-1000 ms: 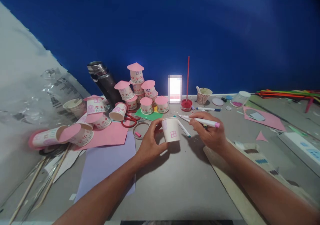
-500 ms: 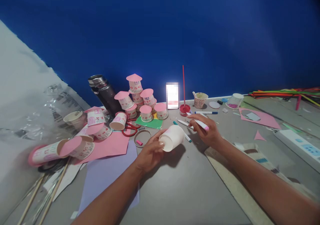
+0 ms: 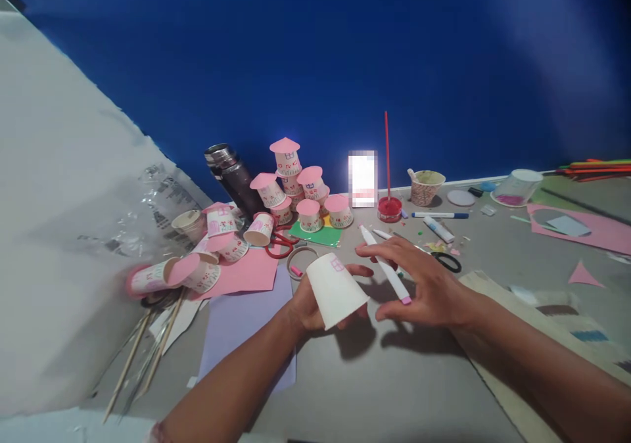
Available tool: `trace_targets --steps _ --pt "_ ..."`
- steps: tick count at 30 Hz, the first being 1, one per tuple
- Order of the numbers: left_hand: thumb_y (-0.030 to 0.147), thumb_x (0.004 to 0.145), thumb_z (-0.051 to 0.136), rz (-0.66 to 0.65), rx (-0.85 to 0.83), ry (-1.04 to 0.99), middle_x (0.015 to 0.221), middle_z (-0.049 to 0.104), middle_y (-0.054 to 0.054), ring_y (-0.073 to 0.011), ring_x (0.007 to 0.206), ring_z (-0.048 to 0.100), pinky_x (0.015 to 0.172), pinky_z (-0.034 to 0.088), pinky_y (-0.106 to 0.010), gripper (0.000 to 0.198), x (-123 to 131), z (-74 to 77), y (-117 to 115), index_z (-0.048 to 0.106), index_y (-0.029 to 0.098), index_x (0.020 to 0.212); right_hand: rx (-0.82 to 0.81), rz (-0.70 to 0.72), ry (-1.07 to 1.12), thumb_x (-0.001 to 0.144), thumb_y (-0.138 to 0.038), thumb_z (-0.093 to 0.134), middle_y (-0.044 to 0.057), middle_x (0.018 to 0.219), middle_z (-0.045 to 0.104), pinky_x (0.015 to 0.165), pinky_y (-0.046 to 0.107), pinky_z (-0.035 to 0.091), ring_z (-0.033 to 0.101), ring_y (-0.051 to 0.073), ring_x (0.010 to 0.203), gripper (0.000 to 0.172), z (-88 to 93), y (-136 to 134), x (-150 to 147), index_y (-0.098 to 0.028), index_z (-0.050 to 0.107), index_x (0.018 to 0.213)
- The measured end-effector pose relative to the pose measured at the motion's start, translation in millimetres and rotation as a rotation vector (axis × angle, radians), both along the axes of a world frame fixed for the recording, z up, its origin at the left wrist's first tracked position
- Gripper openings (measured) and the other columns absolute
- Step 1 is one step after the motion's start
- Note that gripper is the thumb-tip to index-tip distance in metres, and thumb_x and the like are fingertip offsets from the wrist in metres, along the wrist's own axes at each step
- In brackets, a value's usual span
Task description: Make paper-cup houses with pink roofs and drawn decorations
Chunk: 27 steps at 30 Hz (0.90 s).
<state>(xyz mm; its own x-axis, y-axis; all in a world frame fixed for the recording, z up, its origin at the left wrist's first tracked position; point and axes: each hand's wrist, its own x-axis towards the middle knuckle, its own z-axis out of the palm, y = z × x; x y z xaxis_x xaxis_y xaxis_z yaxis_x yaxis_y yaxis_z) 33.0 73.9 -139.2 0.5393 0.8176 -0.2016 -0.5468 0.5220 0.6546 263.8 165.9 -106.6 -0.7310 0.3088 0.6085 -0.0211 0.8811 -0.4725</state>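
My left hand [image 3: 306,308] grips a white paper cup [image 3: 335,290], held upside down and tilted, with a small pink window drawn near its base. My right hand [image 3: 419,285] hovers just right of the cup, fingers spread, with a white marker with a pink end [image 3: 385,265] held loosely between them. Both hands are just above the grey table [image 3: 374,390].
A pile of decorated cups with pink roofs [image 3: 296,190] stands behind, beside a dark flask [image 3: 231,177], red scissors [image 3: 279,246], a tape ring [image 3: 299,259] and pink paper [image 3: 246,273]. Lilac paper [image 3: 241,328] lies under my left arm. Markers, a red paint pot [image 3: 389,208] and black scissors [image 3: 446,261] lie to the right.
My left hand turned the cup over, from lying sideways with its mouth toward me to wide end down. My right hand opened its fingers and came closer to the cup. The view shifted left.
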Motion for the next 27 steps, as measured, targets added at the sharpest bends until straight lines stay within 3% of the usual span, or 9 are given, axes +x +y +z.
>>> trace_targets --steps 3,6,9,11,14,17,21,24,27 --pt "0.073 0.081 0.064 -0.025 -0.092 0.033 0.081 0.079 -0.013 -0.0288 0.063 0.073 0.052 0.05 -0.031 0.07 4.2 1.8 -2.0 0.07 0.013 0.116 -0.076 0.066 -0.018 0.071 -0.047 0.096 0.016 0.139 0.07 0.105 0.049 0.056 0.063 0.034 0.128 0.096 4.3 -12.6 -3.3 -0.024 0.051 0.153" --pt "0.068 0.081 0.068 -0.018 -0.209 0.105 0.08 0.077 -0.012 -0.0276 0.064 0.072 0.058 0.054 -0.035 0.066 11.2 5.7 -4.6 0.071 0.01 0.11 -0.127 0.122 -0.03 0.068 -0.046 0.098 0.015 0.136 0.071 0.105 0.048 0.056 0.065 0.033 0.125 0.096 8.8 -20.0 -6.2 -0.024 0.053 0.15" --pt "0.069 0.082 0.068 -0.115 -0.223 0.16 0.082 0.078 -0.012 -0.0282 0.062 0.071 0.053 0.052 -0.034 0.067 16.2 9.5 -6.2 0.069 0.012 0.118 -0.129 0.141 -0.012 0.069 -0.047 0.098 0.015 0.134 0.071 0.1 0.045 0.057 0.068 0.032 0.119 0.092 13.3 -21.1 -6.1 -0.024 0.054 0.146" --pt "0.08 0.082 0.062 -0.091 -0.153 0.185 0.086 0.079 -0.014 -0.0313 0.068 0.074 0.056 0.053 -0.036 0.077 16.9 11.6 -6.1 0.067 0.014 0.123 -0.086 0.11 0.006 0.071 -0.049 0.096 0.016 0.135 0.07 0.101 0.047 0.057 0.068 0.033 0.12 0.091 16.0 -18.3 -4.0 -0.023 0.052 0.147" --pt "0.087 0.081 0.059 0.236 0.072 0.294 0.117 0.077 -0.017 -0.0368 0.107 0.074 0.082 0.06 -0.045 0.082 11.2 13.9 -4.0 0.065 0.02 0.128 0.018 -0.01 -0.003 0.075 -0.045 0.093 0.016 0.136 0.07 0.099 0.05 0.057 0.067 0.035 0.12 0.088 18.7 -9.7 0.6 -0.024 0.051 0.15" --pt "0.08 0.072 0.079 0.495 0.385 0.461 0.154 0.058 -0.012 -0.038 0.142 0.055 0.106 0.054 -0.047 0.086 -1.4 17.2 -1.8 0.06 0.029 0.138 0.103 -0.133 -0.044 0.074 -0.039 0.094 0.016 0.131 0.072 0.096 0.054 0.058 0.067 0.037 0.115 0.09 19.5 -0.3 4.4 -0.025 0.05 0.151" --pt "0.058 0.062 0.098 0.464 0.642 0.737 0.167 0.04 -0.011 -0.0395 0.15 0.044 0.113 0.051 -0.048 0.104 -12.3 24.7 -5.4 0.051 0.037 0.152 0.11 -0.163 -0.086 0.072 -0.035 0.094 0.017 0.129 0.072 0.094 0.055 0.058 0.066 0.037 0.114 0.092 18.1 6.2 5.9 -0.023 0.049 0.151" --pt "0.033 0.073 0.093 0.483 0.698 0.992 0.161 0.046 -0.011 -0.0361 0.147 0.047 0.114 0.05 -0.047 0.09 -9.7 27.6 -10.6 0.051 0.038 0.153 0.055 -0.129 -0.101 0.072 -0.034 0.095 0.016 0.129 0.072 0.095 0.054 0.059 0.066 0.036 0.114 0.092 17.3 7.2 6.5 -0.024 0.051 0.152" --pt "0.023 0.072 0.09 0.541 0.697 1.01 0.149 0.055 -0.011 -0.0335 0.138 0.056 0.11 0.054 -0.045 0.08 -4.1 25.9 -11.9 0.056 0.034 0.145 -0.018 -0.099 -0.073 0.07 -0.037 0.096 0.016 0.135 0.071 0.097 0.053 0.06 0.066 0.036 0.12 0.095 18.5 7.2 7.8 -0.025 0.051 0.153"
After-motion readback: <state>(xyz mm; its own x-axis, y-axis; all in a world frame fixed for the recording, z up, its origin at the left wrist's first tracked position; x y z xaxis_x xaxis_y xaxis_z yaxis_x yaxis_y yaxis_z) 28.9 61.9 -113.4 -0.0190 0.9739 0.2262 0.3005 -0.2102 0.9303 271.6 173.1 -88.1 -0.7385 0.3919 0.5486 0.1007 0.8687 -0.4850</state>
